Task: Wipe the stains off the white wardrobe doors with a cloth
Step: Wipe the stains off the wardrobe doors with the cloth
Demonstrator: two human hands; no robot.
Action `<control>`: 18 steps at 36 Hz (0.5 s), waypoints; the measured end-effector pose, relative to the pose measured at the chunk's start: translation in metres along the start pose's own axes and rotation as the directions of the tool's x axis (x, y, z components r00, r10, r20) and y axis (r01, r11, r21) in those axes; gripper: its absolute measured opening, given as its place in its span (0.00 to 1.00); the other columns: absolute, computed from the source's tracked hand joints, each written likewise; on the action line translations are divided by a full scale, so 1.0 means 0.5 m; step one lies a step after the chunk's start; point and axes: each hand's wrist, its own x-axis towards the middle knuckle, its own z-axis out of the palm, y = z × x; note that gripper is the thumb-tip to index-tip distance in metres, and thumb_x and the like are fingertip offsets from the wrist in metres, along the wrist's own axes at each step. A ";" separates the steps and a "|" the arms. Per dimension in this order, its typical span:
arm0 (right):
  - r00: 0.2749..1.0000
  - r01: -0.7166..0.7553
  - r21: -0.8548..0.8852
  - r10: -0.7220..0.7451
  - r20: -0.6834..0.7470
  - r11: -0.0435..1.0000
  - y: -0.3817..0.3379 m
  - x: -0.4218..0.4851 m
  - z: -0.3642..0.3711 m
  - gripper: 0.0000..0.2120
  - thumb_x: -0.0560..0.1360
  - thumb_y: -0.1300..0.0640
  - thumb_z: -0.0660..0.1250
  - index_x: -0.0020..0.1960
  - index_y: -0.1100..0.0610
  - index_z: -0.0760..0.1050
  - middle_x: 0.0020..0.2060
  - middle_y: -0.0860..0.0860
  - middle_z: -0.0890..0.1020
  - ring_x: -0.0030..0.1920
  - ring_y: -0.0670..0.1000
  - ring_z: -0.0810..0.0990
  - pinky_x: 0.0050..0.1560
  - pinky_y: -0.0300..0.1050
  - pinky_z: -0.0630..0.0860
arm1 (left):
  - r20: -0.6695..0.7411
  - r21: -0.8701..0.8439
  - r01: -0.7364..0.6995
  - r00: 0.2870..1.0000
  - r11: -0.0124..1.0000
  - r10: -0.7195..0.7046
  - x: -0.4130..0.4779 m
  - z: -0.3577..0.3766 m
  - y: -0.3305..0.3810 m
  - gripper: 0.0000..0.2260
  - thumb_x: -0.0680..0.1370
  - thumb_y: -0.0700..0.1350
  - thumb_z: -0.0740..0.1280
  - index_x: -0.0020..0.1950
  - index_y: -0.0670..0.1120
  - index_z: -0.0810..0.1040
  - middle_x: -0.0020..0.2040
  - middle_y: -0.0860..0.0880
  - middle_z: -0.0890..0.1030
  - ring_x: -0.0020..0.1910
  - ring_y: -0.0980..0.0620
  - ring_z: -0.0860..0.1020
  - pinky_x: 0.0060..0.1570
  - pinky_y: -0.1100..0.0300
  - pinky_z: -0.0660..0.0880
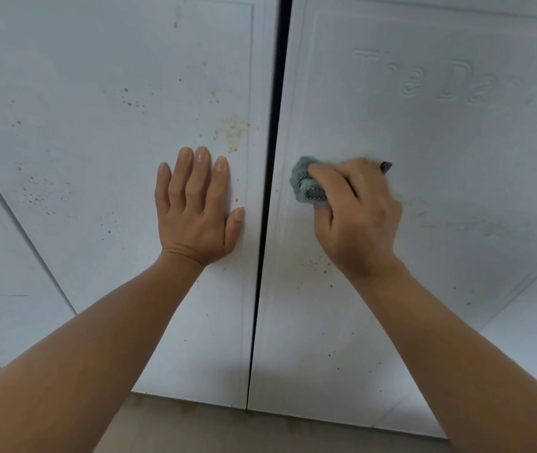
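1. A dark gap (272, 191) is running from 12 o'clock to 6 o'clock between the two white wardrobe doors. Both grips are sitting close to it, one on each side.
2. The left grip (195, 207) is lying flat on the left door (80, 93), apart and holding nothing. Its fingers are pointing to 12 o'clock, and the thumb is reaching toward 3 o'clock, just beside that door's inner edge.
3. The right grip (358, 217) is clamped on a blue-grey cloth (306, 186) and pressing it against the right door (473, 178), just beside the gap. The cloth is bunching out at 10 o'clock from the knuckles, and the outline of the grip is looking blurred.
4. A brown stain patch (233, 132) is showing at 1 o'clock from the left grip, near the inner edge. Finer specks are spreading over the left door toward 9 and 11 o'clock.
5. Small brown specks (314, 263) are sitting on the right door at 7 o'clock from the right grip.
6. Wide door panel is lying open at 3 o'clock from the right grip, with embossed lettering (424, 80) rising at 1 o'clock.
7. At 6 o'clock the doors are ending just above a beige floor (195, 429).
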 end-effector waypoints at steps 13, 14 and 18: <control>0.950 0.197 -0.004 -0.190 0.249 0.980 -0.035 -0.037 0.020 0.06 0.81 0.59 0.67 0.51 0.58 0.83 0.41 0.54 0.80 0.41 0.56 0.79 0.30 0.46 0.71 | 0.020 -0.015 0.003 1.000 1.000 -0.003 -0.002 0.002 0.000 0.33 0.82 0.56 0.56 0.83 0.41 0.57 0.78 0.37 0.61 0.84 0.43 0.48 0.79 0.38 0.54; 0.903 0.271 0.033 -0.266 0.337 0.962 -0.038 -0.056 0.022 0.05 0.80 0.59 0.68 0.51 0.58 0.83 0.41 0.53 0.80 0.43 0.55 0.79 0.30 0.45 0.71 | 0.024 -0.016 0.003 1.000 1.000 -0.003 -0.002 0.002 0.000 0.33 0.82 0.56 0.56 0.83 0.41 0.57 0.78 0.37 0.61 0.84 0.43 0.48 0.79 0.38 0.54; 0.930 0.136 0.056 -0.147 0.336 0.989 -0.037 -0.060 0.010 0.05 0.78 0.60 0.69 0.50 0.57 0.84 0.40 0.52 0.79 0.41 0.54 0.77 0.27 0.42 0.69 | 0.016 -0.010 0.008 1.000 1.000 -0.008 -0.002 0.003 0.000 0.32 0.82 0.56 0.56 0.82 0.40 0.58 0.77 0.37 0.62 0.84 0.43 0.49 0.79 0.38 0.54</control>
